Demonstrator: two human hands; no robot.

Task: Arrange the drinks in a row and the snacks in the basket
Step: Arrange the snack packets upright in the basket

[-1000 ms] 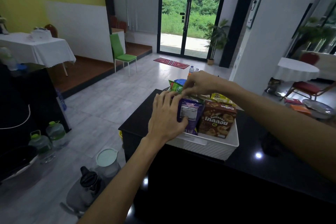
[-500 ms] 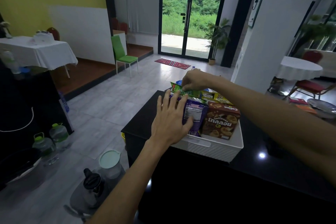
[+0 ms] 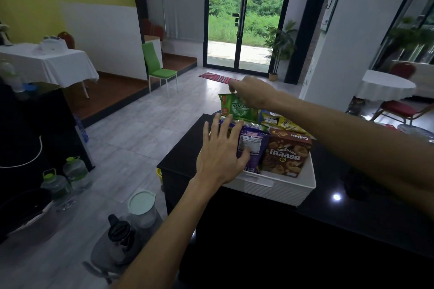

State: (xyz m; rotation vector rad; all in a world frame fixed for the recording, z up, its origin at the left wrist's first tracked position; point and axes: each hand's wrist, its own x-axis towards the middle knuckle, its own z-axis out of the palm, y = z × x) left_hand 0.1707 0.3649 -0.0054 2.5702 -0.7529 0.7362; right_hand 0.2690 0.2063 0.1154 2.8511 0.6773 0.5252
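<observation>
A white basket (image 3: 277,189) stands on the black table (image 3: 352,223) and holds several snacks upright. At its front are a purple snack bag (image 3: 252,145) and a brown Collon box (image 3: 285,155). Yellow packets (image 3: 285,124) lie behind them. My right hand (image 3: 252,91) pinches the top edge of a green snack bag (image 3: 236,107) and holds it raised above the basket's far end. My left hand (image 3: 219,157) is spread flat with its fingers apart against the purple bag's left side. No drinks are visible.
Water jugs (image 3: 63,180), a pitcher with a pale lid (image 3: 142,206) and a dark kettle (image 3: 119,237) stand on the floor left of the table. A green chair (image 3: 157,67) is farther back. Items lie at the table's far right (image 3: 415,131).
My right hand has lifted the green bag up out of the basket's far end. My left hand has opened flat against the purple bag.
</observation>
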